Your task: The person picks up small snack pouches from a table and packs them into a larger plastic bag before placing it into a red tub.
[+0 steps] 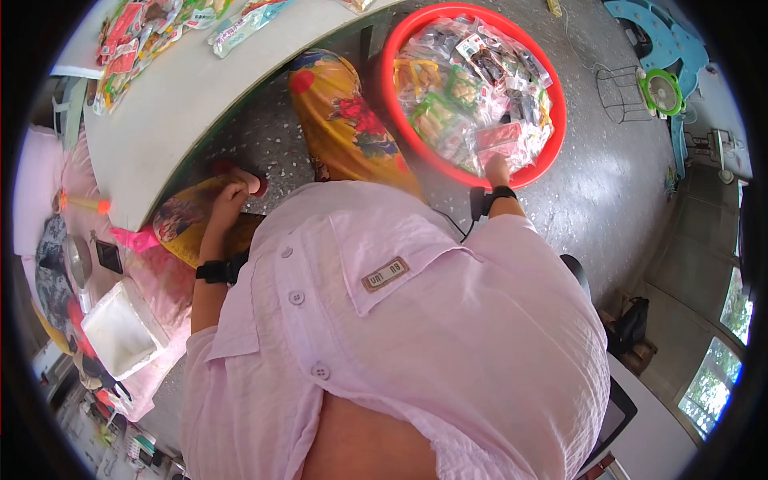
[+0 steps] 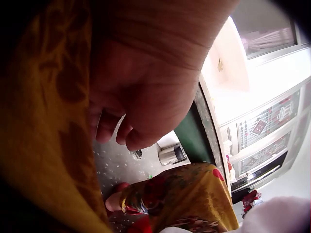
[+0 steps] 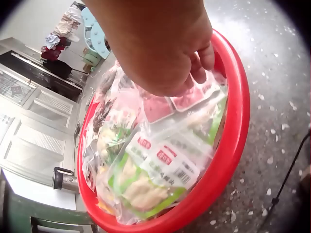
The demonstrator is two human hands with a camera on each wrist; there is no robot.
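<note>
My right hand (image 1: 498,170) is at the near rim of the red basin (image 1: 387,76), its fingers curled at a flat pink packet (image 1: 501,140). In the right wrist view that hand (image 3: 160,48) covers part of the pink packet (image 3: 187,100), so the fingertips' grip is partly hidden. Around it lie many clear sealed food packets, one of them green-edged with pale contents (image 3: 146,189). My left hand (image 1: 230,202) hangs loosely curled by the yellow flowered trousers (image 1: 180,228). Nothing shows in that hand (image 2: 150,92) in the left wrist view.
A pale table (image 1: 240,72) curves along the left, with several colourful food packets (image 1: 128,48) on it. A white foam box (image 1: 124,328) stands at the lower left. Beyond the basin are a green fan (image 1: 662,92) and a wire rack (image 1: 620,94). A metal kettle-like container (image 3: 65,179) stands behind the basin.
</note>
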